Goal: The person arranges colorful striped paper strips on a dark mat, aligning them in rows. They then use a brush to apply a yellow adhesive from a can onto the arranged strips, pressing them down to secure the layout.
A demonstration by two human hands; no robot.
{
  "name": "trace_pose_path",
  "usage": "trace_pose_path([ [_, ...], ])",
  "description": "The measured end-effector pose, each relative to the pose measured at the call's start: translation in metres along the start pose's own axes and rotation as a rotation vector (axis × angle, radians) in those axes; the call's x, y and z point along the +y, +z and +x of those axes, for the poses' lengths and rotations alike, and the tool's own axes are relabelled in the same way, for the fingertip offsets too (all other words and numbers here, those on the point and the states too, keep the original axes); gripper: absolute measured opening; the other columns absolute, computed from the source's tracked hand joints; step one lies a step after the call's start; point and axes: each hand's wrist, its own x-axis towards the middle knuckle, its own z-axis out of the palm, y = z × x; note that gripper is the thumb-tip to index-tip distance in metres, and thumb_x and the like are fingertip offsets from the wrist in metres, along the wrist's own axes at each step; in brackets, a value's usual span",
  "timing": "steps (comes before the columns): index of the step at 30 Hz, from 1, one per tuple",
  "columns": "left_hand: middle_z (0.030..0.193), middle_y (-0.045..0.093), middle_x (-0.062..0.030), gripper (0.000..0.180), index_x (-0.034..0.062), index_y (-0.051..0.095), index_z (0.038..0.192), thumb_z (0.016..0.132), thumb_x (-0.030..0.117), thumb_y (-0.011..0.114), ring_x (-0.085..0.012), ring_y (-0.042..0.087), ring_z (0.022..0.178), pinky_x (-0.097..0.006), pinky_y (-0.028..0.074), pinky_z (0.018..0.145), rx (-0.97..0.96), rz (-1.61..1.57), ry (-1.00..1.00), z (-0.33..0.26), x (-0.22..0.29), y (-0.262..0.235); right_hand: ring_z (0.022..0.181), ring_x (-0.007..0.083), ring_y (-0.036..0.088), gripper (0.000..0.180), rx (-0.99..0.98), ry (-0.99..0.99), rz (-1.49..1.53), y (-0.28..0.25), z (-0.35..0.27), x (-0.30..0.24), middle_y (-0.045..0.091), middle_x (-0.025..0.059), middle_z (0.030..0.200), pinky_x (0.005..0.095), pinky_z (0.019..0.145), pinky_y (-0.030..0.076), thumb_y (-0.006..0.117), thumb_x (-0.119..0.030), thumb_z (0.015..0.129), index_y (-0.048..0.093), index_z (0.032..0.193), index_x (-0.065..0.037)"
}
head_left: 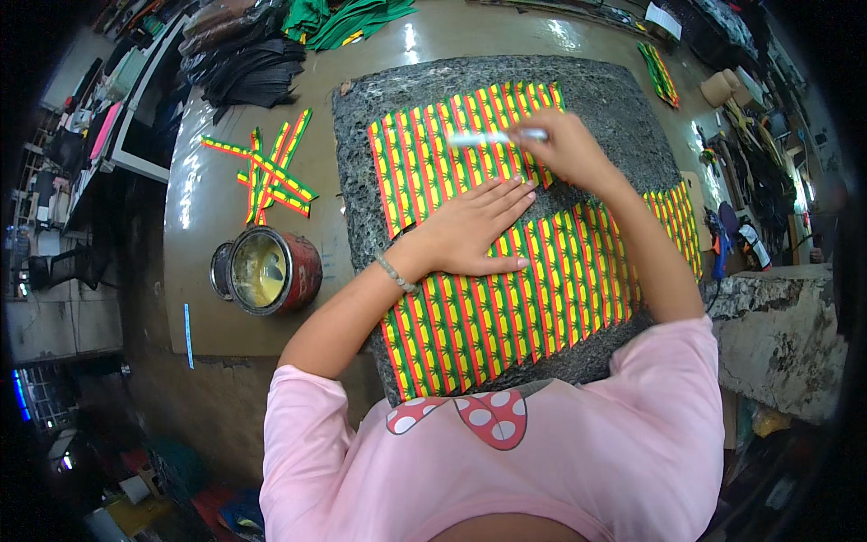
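Striped red, yellow and green strips with leaf shapes lie side by side in an upper row (415, 167) and a lower row (542, 298), on a rough dark grey slab (605, 99). My left hand (479, 226) lies flat across them where the rows meet, fingers stretched to the right. Above the upper row, my right hand (562, 149) is closed around one end of a slim white tool (479, 139). Motion smears that tool, so its kind is unclear; it points left over the strips. I cannot tell whether its tip touches them.
Left of the slab stand a red pot (305, 271) with yellowish paste inside and a crossed heap of loose strips (271, 176). Black pieces (248, 77) and green pieces (357, 23) lie at the back. More strips (659, 77) are at the far right.
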Motion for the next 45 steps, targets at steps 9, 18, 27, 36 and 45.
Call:
trace_pose_path([
  [9, 0.152, 0.026, -0.0213, 0.087, -0.0062, 0.028, 0.144, 0.091, 0.061, 0.042, -0.0325, 0.022, 0.143, -0.04, 0.014, 0.118, -0.009, 0.015, -0.005, 0.0, 0.001, 0.0, 0.086, 0.0247, 0.06, 0.016, 0.156, -0.083, -0.587, 0.037, 0.065, 0.008, 0.063, 0.0065, 0.086, 0.0382, 0.075, 0.045, 0.062, -0.014, 0.082, 0.072, 0.094, -0.015],
  [18, 0.153, 0.024, -0.0207, 0.088, -0.0052, 0.027, 0.144, 0.09, 0.063, 0.042, -0.0323, 0.021, 0.143, -0.04, 0.014, 0.118, 0.014, -0.003, -0.002, -0.002, -0.001, 0.002, 0.082, 0.0214, 0.058, 0.017, 0.249, -0.324, -0.714, -0.009, -0.008, 0.005, 0.059, 0.004, 0.081, 0.0367, 0.071, 0.042, 0.061, -0.014, 0.076, 0.07, 0.09, -0.015],
  [27, 0.152, 0.025, -0.0219, 0.088, -0.0056, 0.029, 0.144, 0.09, 0.063, 0.042, -0.033, 0.023, 0.143, -0.041, 0.015, 0.118, 0.033, 0.005, 0.014, -0.002, -0.002, 0.003, 0.086, 0.0269, 0.062, 0.012, 0.025, 0.005, -0.453, 0.008, 0.035, 0.024, 0.066, 0.0085, 0.085, 0.0411, 0.075, 0.045, 0.064, -0.018, 0.082, 0.073, 0.09, -0.015],
  [36, 0.148, 0.034, -0.023, 0.088, -0.0081, 0.035, 0.14, 0.089, 0.063, 0.045, -0.0348, 0.029, 0.14, -0.041, 0.018, 0.117, 0.142, -0.057, 0.04, -0.005, -0.009, 0.018, 0.071, 0.0153, 0.06, 0.018, 0.271, -0.217, 0.058, 0.004, 0.125, -0.08, 0.066, 0.0059, 0.084, 0.027, 0.058, 0.044, 0.065, -0.02, 0.089, 0.068, 0.102, -0.008],
  [45, 0.142, 0.041, -0.0224, 0.087, -0.0041, 0.042, 0.135, 0.084, 0.066, 0.051, -0.0328, 0.038, 0.133, -0.041, 0.026, 0.113, 0.182, -0.091, 0.021, -0.012, 0.001, 0.016, 0.08, 0.0232, 0.062, 0.005, -0.195, -0.73, -0.642, 0.093, 0.052, -0.31, 0.059, 0.008, 0.09, 0.0325, 0.058, 0.049, 0.067, -0.012, 0.069, 0.069, 0.072, -0.009],
])
